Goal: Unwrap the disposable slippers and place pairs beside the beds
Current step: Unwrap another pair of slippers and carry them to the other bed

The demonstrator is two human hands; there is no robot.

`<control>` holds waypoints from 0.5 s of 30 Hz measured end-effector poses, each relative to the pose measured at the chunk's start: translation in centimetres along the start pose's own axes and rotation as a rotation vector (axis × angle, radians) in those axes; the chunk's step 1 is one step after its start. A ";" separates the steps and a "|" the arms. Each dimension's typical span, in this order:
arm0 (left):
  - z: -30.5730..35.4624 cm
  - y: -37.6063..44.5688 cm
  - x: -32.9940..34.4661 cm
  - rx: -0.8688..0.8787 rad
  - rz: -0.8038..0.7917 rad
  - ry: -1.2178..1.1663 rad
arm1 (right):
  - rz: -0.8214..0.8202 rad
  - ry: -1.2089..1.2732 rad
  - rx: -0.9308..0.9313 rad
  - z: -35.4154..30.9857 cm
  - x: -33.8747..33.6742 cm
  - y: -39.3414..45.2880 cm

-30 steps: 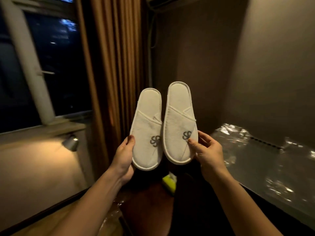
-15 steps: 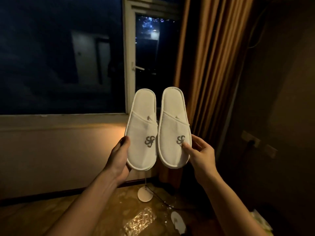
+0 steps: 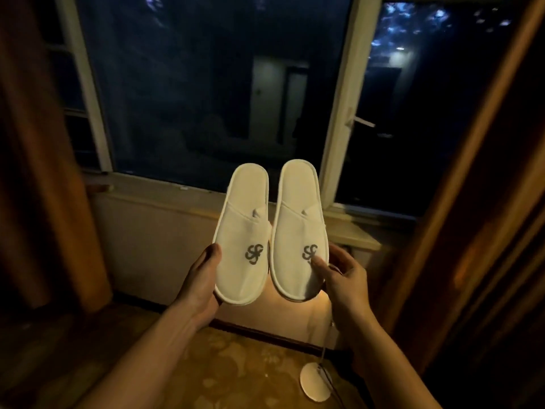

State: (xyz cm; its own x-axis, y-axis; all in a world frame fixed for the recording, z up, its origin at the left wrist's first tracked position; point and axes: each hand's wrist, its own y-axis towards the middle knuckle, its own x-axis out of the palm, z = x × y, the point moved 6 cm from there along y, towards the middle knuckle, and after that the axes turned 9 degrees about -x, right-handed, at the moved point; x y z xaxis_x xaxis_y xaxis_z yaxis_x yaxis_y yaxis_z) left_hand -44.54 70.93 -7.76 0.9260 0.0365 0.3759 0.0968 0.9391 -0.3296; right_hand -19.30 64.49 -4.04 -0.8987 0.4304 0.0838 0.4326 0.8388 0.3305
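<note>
Left hand (image 3: 203,278) gripping left slipper (image 3: 244,231), right hand (image 3: 343,278) pinching right slipper (image 3: 299,228), fingers curled round toes. Best kept level, side by side, until bedside.

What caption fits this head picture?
Left hand and right hand hold white slippers before a dark window.

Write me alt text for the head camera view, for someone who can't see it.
Two hands hold up a pair of unwrapped white slippers side by side, the left hand gripping the left slipper and the right hand the right slipper. Behind them is a dark window between brown curtains.
</note>
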 end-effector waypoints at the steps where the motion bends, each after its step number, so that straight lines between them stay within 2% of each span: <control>1: 0.6 1.1 -0.4 0.004 0.035 -0.015 | -0.029 0.017 0.018 0.8 1.0 1.6; 8: 5.5 8.0 -4.4 0.106 0.201 -0.076 | -0.269 0.136 0.121 5.7 11.7 11.1; 15: 10.2 16.5 -11.8 0.223 0.396 -0.169 | -0.444 0.160 0.128 11.5 25.3 18.2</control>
State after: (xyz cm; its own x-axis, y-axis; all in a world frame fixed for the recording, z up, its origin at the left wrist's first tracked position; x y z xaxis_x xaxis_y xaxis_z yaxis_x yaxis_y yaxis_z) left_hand -57.64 89.53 -8.83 0.8016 0.4436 0.4008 -0.3487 0.8915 -0.2892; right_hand -33.34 94.48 -6.76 -0.9938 -0.0265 0.1077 0.0013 0.9682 0.2501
